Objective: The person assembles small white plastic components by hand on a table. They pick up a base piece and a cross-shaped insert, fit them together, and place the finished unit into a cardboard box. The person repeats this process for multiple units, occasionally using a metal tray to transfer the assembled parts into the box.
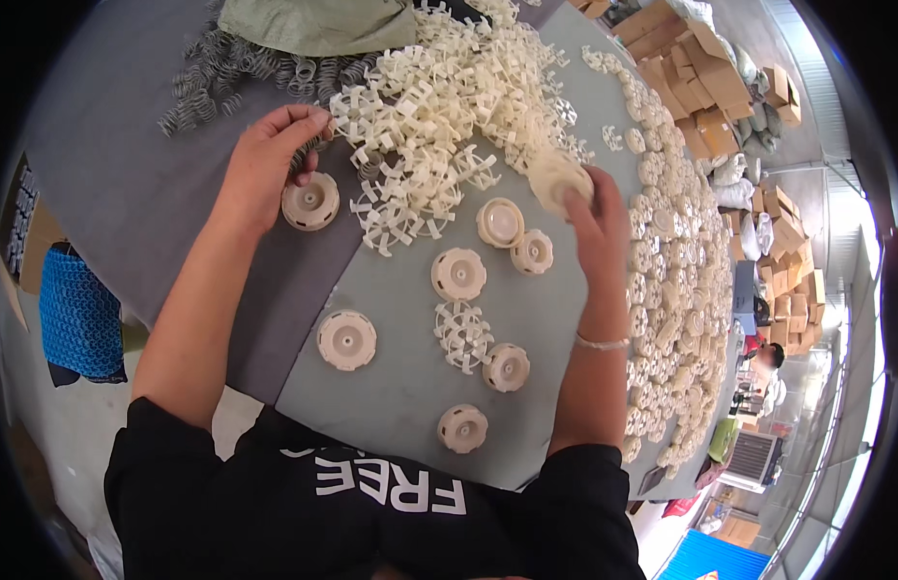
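Note:
My left hand (267, 159) is pinched around a grey coil spring (311, 153), just above a round cream plastic housing (310, 201). At the right, my right hand (601, 217) grips a round cream plastic part (557, 181), blurred by motion. Between both hands spreads a big heap of cream pronged plastic clips (458, 87). Nearer to me lie several loose round housings, among them one with a raised rim (500, 223) and a wide one (347, 340). A small cluster of clips (462, 336) lies among them.
A pile of grey springs (212, 72) lies at the far left beside an olive cloth (318, 24). Many assembled round parts (666, 290) cover the table's right side. Cardboard boxes (695, 68) are stacked beyond. A blue woven-covered seat (81, 314) stands at the left.

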The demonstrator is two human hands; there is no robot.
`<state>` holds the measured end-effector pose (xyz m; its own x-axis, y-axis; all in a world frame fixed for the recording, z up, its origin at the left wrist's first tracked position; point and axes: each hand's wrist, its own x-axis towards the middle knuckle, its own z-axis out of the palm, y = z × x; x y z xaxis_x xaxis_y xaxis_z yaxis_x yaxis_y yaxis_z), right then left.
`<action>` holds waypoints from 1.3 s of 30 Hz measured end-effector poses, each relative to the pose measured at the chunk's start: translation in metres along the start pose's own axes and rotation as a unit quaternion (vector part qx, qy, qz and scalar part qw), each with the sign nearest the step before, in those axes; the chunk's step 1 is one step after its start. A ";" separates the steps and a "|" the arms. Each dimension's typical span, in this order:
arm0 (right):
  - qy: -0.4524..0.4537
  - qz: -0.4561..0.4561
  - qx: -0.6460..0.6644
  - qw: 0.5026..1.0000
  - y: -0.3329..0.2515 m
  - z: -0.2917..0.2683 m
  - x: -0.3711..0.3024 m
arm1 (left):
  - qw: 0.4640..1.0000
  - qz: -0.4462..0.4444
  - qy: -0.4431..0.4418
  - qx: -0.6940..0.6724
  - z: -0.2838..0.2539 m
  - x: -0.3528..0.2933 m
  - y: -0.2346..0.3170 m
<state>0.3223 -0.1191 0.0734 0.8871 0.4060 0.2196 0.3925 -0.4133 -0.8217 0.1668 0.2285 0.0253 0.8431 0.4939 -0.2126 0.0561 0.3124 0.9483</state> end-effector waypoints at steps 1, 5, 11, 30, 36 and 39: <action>-0.005 0.043 0.088 0.995 -0.005 -0.011 -0.017 | 1.000 0.004 0.001 -0.002 -0.001 -0.001 0.000; -0.103 0.181 0.129 0.969 0.016 -0.029 -0.095 | 1.000 0.017 -0.008 -0.004 -0.001 -0.002 0.001; 0.032 0.104 0.110 0.988 0.032 -0.030 -0.143 | 1.000 0.020 -0.016 0.011 -0.001 -0.002 -0.006; -0.180 0.029 -0.125 0.975 0.006 0.039 -0.004 | 0.964 0.159 0.080 0.196 -0.035 0.018 0.000; -0.195 -0.108 -0.169 0.960 0.020 0.045 -0.018 | 0.881 0.134 0.002 0.454 -0.046 0.006 0.008; -0.104 -0.245 -0.183 0.946 0.015 0.038 -0.052 | 0.904 0.056 -0.064 0.418 -0.015 -0.039 0.005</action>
<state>0.2732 -0.1150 0.0293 0.5242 0.7585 0.3872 0.8362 -0.3722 -0.4028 0.1264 0.2230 0.0350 0.9208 0.3690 -0.1261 0.3059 -0.4831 0.8204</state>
